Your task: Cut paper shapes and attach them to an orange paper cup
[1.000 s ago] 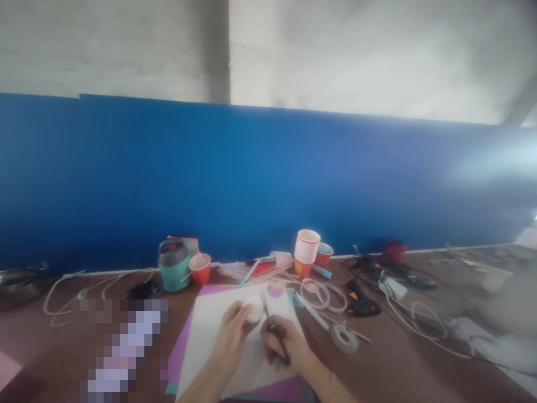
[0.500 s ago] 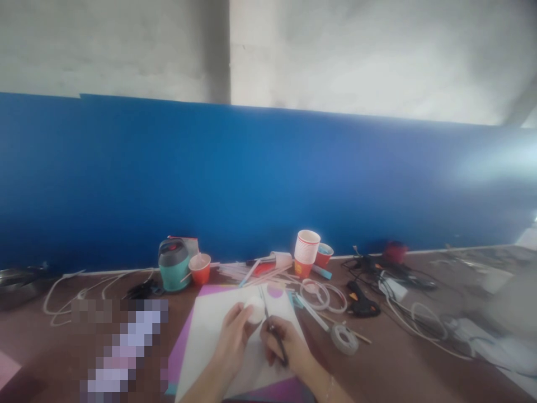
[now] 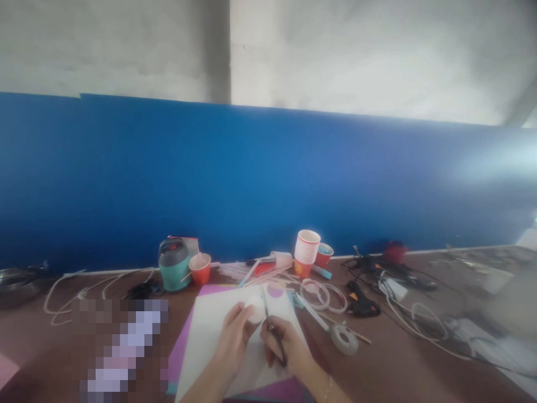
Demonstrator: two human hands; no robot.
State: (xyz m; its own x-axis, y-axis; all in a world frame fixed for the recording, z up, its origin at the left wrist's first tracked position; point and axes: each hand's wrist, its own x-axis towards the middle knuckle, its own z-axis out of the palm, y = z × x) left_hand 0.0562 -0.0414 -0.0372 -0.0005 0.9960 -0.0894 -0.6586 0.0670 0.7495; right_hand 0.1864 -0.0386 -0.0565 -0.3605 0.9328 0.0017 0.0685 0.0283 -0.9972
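A small white round piece [image 3: 255, 309] is pinched between the fingers of my left hand [image 3: 236, 334]. My right hand [image 3: 285, 342] is closed around the handles of dark scissors [image 3: 274, 336], whose blades point away from me, close to the right edge of the white piece. Both hands are over a large white sheet [image 3: 201, 341], which lies on purple sheets [image 3: 179, 352]. A purple round shape [image 3: 276, 291] shows near the far edge of the white sheet.
Behind the sheets stand a teal container [image 3: 175, 270], an orange cup [image 3: 200, 270], paper strips [image 3: 245, 271] and stacked paper cups [image 3: 307, 249]. To the right lie a tape roll [image 3: 344, 339], a glue gun [image 3: 361, 301] and tangled cables [image 3: 403, 310]. A blue partition [image 3: 260, 179] rises behind.
The scissors and the fingers of my right hand have shifted very slightly. My left hand still holds the white piece in nearly the same place.
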